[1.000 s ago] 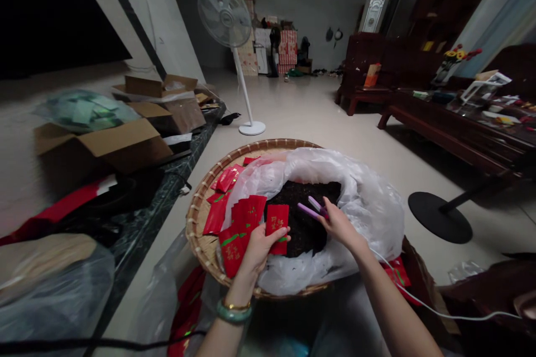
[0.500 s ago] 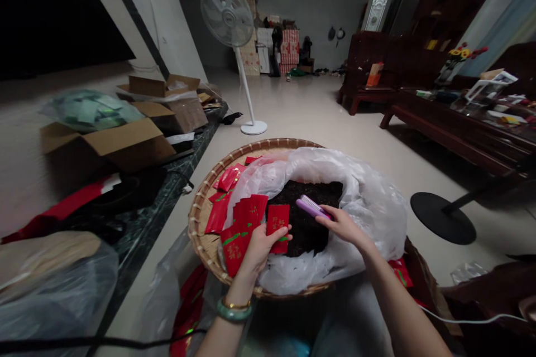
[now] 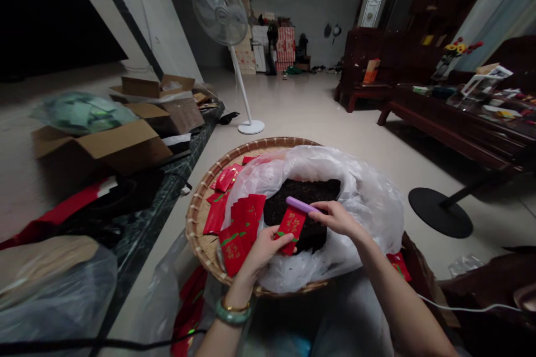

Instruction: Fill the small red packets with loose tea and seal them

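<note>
Two bare hands show in my feed, apart from each other: the left hand (image 3: pixel 263 246) pinches one flat red paper packet with gold lettering (image 3: pixel 292 221) by its near end, while the right hand (image 3: pixel 335 217) grips one slim purple plastic tool (image 3: pixel 300 204) lying across the packet's far edge; whether it bites I cannot tell. I judge the packet light, bendy and easily creased, best taken by the near end, thumb on top; the tool seems stiff, best held at its rear. Left of it, the fanned red packets (image 3: pixel 250 213) overlap too much for me to count. Beneath are one round woven bamboo tray (image 3: pixel 208 246), one crumpled white plastic bag (image 3: pixel 371 206) and one dark, crumbly-looking mass (image 3: pixel 274 206); farther off, one white pedestal fan (image 3: pixel 251 127)
</note>
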Demonstrator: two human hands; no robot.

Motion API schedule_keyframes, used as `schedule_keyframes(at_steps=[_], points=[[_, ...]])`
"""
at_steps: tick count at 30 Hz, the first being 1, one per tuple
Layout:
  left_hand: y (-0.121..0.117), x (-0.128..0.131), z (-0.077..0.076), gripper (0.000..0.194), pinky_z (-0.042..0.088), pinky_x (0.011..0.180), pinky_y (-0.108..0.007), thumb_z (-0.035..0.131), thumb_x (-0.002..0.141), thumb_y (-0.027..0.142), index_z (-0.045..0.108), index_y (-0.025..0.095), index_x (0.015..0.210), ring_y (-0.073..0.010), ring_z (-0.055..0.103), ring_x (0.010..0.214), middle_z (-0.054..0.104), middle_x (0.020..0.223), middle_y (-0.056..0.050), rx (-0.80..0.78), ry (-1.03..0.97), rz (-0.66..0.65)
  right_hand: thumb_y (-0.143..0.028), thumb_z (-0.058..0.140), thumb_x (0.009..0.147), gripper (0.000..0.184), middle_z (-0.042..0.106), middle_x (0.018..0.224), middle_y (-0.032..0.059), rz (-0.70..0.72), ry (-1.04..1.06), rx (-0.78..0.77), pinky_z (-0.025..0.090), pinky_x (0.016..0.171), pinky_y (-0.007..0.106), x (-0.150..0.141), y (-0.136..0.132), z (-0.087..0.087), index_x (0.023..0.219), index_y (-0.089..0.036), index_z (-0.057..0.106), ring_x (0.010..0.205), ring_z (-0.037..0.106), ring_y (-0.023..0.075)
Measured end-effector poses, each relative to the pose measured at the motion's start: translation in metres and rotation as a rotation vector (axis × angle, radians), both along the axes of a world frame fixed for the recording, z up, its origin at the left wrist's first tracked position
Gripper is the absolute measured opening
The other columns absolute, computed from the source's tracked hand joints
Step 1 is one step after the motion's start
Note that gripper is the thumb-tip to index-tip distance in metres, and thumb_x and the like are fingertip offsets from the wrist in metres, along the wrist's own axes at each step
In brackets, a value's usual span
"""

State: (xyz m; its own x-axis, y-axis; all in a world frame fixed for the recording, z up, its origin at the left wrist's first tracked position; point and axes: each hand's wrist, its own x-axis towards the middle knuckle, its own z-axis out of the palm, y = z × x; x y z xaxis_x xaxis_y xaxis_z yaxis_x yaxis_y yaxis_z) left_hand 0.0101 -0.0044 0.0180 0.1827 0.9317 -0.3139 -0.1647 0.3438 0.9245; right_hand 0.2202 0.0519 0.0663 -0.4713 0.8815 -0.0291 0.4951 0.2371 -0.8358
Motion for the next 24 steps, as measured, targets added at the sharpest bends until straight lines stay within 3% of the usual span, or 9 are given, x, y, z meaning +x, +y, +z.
schedule_keyframes(at_steps=[5, 11, 16, 20, 24], points=[[-0.002, -0.005, -0.007, 0.047, 0.050, 0.047, -0.027, 0.068, 0.064, 0.059, 0.069, 0.012, 0.072, -0.0173, 0.061, 0.053, 0.069, 0.062, -0.004, 0.033, 0.024, 0.087, -0.045, 0.053, 0.084, 0.039, 0.060, 0.067, -0.0001, -0.057, 0.033, -0.008, 0.038, 0.050, 0.020, 0.005, -0.001, -0.006, 0.104, -0.017, 0.069, 0.055, 0.052, 0.0123], [0.000, -0.005, -0.003, 0.043, 0.045, 0.044, -0.024, 0.069, 0.062, 0.057, 0.066, 0.014, 0.060, -0.0147, 0.054, 0.046, 0.060, 0.051, 0.000, 0.128, 0.100, 0.128, -0.045, 0.055, 0.083, 0.039, 0.059, 0.067, -0.0001, -0.070, 0.089, -0.121, 0.039, 0.047, 0.020, 0.003, 0.001, -0.010, 0.106, -0.016, 0.068, 0.052, 0.050, 0.0101], [0.000, -0.010, -0.006, 0.041, 0.044, 0.044, -0.023, 0.067, 0.065, 0.055, 0.063, 0.015, 0.055, -0.0140, 0.052, 0.046, 0.057, 0.048, 0.001, 0.180, 0.138, 0.174, -0.050, 0.055, 0.080, 0.040, 0.057, 0.067, 0.0000, -0.114, 0.207, -0.258, 0.036, 0.041, 0.019, 0.009, 0.002, -0.004, 0.093, -0.013, 0.065, 0.049, 0.047, 0.0086], [0.000, -0.009, -0.004, 0.041, 0.047, 0.045, -0.025, 0.065, 0.068, 0.055, 0.066, 0.014, 0.061, -0.0154, 0.055, 0.047, 0.059, 0.051, 0.000, 0.150, 0.130, 0.140, -0.047, 0.056, 0.080, 0.040, 0.058, 0.069, 0.0012, -0.067, 0.139, -0.264, 0.036, 0.043, 0.018, 0.010, -0.001, 0.001, 0.096, -0.012, 0.066, 0.052, 0.048, 0.0093], [0.000, -0.006, 0.001, 0.045, 0.045, 0.044, -0.025, 0.063, 0.066, 0.059, 0.061, 0.015, 0.057, -0.0142, 0.051, 0.045, 0.056, 0.049, 0.002, 0.173, 0.170, 0.082, -0.043, 0.057, 0.080, 0.038, 0.061, 0.069, 0.0020, -0.027, 0.081, -0.161, 0.038, 0.049, 0.019, 0.004, -0.001, -0.003, 0.100, -0.013, 0.068, 0.057, 0.052, 0.0114]])
